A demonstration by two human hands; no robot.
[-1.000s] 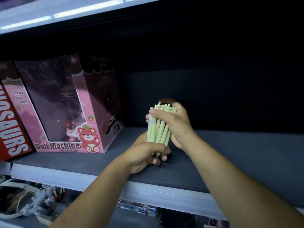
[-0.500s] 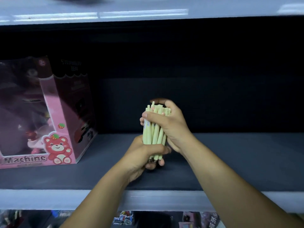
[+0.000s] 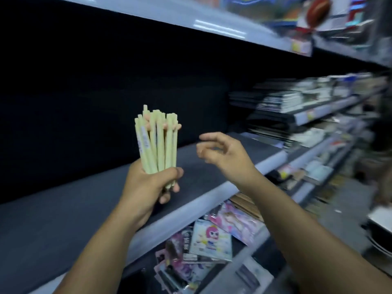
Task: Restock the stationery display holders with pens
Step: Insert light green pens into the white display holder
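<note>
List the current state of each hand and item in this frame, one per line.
bundle of pale green pens: upright, held at its lower end, raised above the shelf.
left hand: fingers curled round the bundle's lower end.
right hand: empty, fingers loosely curled, apart from the pens.
packets: lying flat and overlapping on the lower shelf.
stacked books: piled flat, blurred.

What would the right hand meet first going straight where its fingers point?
Probably the bundle of green pens, held upright by the left hand; the right hand points left at it. Depth is unclear.
</note>
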